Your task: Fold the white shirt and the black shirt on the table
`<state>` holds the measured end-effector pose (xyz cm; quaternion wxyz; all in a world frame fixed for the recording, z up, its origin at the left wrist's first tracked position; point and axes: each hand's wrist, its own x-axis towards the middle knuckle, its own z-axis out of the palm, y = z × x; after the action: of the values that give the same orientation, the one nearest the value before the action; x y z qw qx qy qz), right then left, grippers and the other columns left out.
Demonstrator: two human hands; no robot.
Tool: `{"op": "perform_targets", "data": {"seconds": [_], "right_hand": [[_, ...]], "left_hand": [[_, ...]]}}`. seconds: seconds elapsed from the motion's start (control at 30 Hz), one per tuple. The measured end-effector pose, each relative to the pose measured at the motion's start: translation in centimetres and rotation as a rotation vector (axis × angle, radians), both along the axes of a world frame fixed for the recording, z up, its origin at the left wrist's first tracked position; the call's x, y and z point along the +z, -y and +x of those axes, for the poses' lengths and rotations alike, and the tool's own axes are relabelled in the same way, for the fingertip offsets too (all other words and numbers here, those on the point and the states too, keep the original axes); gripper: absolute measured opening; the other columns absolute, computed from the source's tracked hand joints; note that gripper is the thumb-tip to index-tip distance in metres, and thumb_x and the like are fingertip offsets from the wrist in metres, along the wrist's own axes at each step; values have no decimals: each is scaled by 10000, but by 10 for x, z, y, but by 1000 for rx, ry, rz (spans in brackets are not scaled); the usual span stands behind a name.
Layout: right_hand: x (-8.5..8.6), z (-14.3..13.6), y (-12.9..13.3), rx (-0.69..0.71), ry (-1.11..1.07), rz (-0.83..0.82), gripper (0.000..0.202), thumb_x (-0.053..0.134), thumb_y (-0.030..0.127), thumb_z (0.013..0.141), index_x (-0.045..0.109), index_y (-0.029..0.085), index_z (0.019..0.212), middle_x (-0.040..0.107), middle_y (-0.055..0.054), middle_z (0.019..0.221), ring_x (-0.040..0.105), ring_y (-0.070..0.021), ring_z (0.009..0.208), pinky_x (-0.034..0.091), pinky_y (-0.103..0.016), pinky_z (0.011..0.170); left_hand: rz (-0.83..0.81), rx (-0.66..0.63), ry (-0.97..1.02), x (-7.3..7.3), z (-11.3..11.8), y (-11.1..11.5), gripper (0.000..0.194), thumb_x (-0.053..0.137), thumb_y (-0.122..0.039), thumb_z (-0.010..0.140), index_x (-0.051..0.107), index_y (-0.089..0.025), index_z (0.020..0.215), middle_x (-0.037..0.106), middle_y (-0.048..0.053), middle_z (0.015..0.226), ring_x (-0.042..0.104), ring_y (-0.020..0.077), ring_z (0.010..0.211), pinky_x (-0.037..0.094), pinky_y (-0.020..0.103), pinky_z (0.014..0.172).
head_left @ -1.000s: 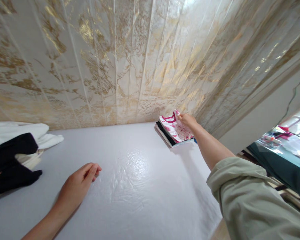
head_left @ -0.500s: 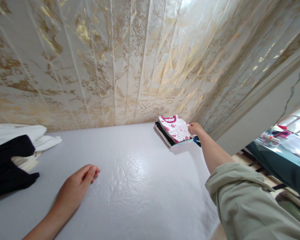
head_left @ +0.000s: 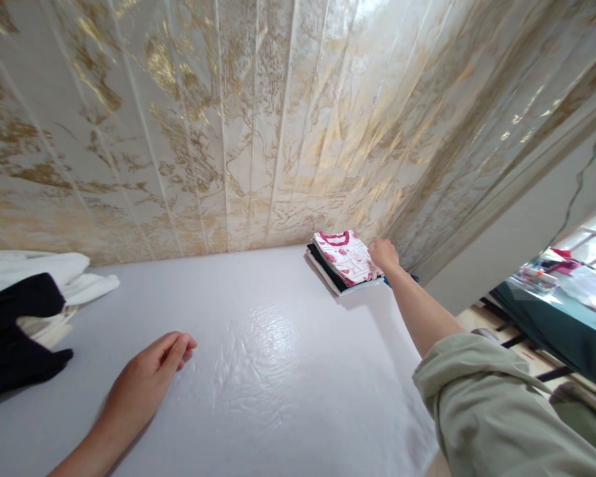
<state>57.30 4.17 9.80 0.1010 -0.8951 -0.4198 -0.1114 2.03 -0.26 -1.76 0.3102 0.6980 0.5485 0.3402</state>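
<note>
A folded white shirt with pink print and a pink neckband (head_left: pixel 345 255) tops a small stack of folded clothes (head_left: pixel 330 275) at the far right of the table. At the right edge of that shirt is my right hand (head_left: pixel 384 254), its fingers loosely bent and apart; their tips are partly hidden. Dark blue cloth (head_left: pixel 414 276) shows beside my right wrist. Over the front left of the table, my left hand (head_left: pixel 153 364) is closed, thumb against the fingers, with nothing visible in it.
Black clothing (head_left: pixel 24 331) and white clothing (head_left: pixel 54 271) lie loosely at the left of the white-covered table (head_left: pixel 258 424). A gold-patterned curtain (head_left: pixel 228 132) hangs along the back edge. Off to the right stands another table with a dark green cover (head_left: pixel 561 318), bearing assorted items.
My right hand has come off its pinch on the printed shirt's edge and shifted slightly up and left. The stack and my left hand stay nearly in place.
</note>
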Motion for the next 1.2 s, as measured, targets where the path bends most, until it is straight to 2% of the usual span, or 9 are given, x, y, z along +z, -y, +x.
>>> {"op": "perform_targets", "data": {"seconds": [0.1,0.2,0.33,0.47,0.6,0.8,0.93,1.03,1.2], "right_hand": [[4,-18,-18,117,1,-18,473,326,335,952,490,170,1364,511,-170,1365,483,-273,1244,392,-379,982],[-8,-34,-31,187,-38,-72,520,327,447,953,484,185,1374,498,-156,1391,455,-271,1272,366,-396,1017],[-35,-45,-33,153,-114,-152,687,270,610,924,316,222,1489,328,-163,1521,312,-336,1375,273,-570,1061],[-44,-47,-30,127,-155,-196,717,209,650,915,213,271,1524,227,-138,1570,242,-351,1409,219,-638,1062],[-40,-51,-27,134,-131,-152,706,231,633,919,263,249,1510,275,-143,1551,284,-351,1388,242,-606,1065],[-28,-60,-21,167,-72,-60,560,206,474,970,453,203,1394,467,-145,1417,439,-271,1283,340,-417,1039],[-36,-70,-14,102,-68,-86,543,277,501,950,523,189,1320,509,-186,1357,474,-336,1233,347,-517,999],[-48,-79,-9,74,-54,-87,550,285,525,948,467,223,1371,464,-180,1407,419,-354,1282,303,-577,1010],[-39,-76,-5,143,-66,-75,520,266,506,963,492,241,1350,517,-134,1370,466,-287,1256,346,-463,1018]], "left_hand": [[5,-1,9,-1,0,0,478,406,-636,828,651,-227,785,716,23,753,650,183,668,529,264,634],[4,-10,22,-2,0,1,478,409,-636,831,648,-226,776,715,23,749,651,182,665,532,263,635],[-14,-21,20,-5,-1,0,462,414,-625,843,648,-229,792,714,19,764,657,183,696,532,263,653],[-28,-16,23,-8,-2,-1,455,421,-624,846,652,-233,820,721,19,814,667,185,746,531,262,683],[-21,-22,23,-7,-1,-1,472,409,-633,846,653,-230,806,722,22,810,669,187,737,531,265,670],[11,-38,5,-6,-2,-2,465,412,-617,854,656,-223,815,720,24,786,662,177,695,530,261,652],[13,-28,25,-4,-1,-2,470,419,-624,837,663,-224,795,724,30,774,665,187,693,536,268,648],[20,-24,32,-2,0,-2,475,426,-634,821,663,-225,773,723,31,759,664,192,678,539,273,638],[40,-37,1,-3,-1,-3,477,409,-619,845,661,-218,791,719,32,764,667,187,697,533,271,646]]}}
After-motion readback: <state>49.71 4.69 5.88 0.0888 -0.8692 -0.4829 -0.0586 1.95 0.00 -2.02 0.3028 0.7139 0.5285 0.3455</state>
